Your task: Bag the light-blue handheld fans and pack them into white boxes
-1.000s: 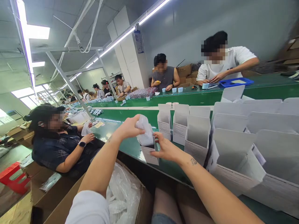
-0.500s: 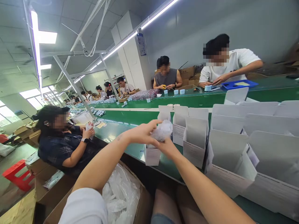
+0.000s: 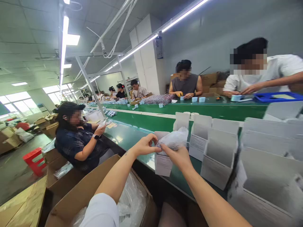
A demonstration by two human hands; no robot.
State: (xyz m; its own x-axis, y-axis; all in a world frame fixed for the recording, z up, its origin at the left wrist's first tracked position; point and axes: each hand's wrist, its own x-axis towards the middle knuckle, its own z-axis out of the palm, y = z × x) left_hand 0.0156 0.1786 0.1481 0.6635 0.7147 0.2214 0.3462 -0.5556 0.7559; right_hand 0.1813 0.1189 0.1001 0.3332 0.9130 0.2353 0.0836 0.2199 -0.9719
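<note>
A clear plastic bag [image 3: 176, 137] with something pale inside hangs just above a small white carton [image 3: 163, 165]. My right hand [image 3: 177, 154] is closed around the bag from below and the right. At the bag's left end, my left hand [image 3: 147, 145] has its thumb and fingers curled in a pinch on the plastic. What the bag contains is blurred by the film. The carton stands upright with its lid flap raised behind the bag. To its right stand more open white cartons [image 3: 217, 157], their flaps up.
Below my left arm is a cardboard box [image 3: 78, 192] holding clear plastic bags [image 3: 132, 201]. A co-worker [image 3: 78, 135] sits at left, holding a wrapped item. Across the green bench [image 3: 127, 126], other people handle light-blue parts near a blue tray [image 3: 279, 97]. A red stool [image 3: 35, 160] stands at far left.
The bag has turned from a rounded bundle to a longer shape lying sideways. My left hand has shifted from its side to its left end. The camera view has swung left.
</note>
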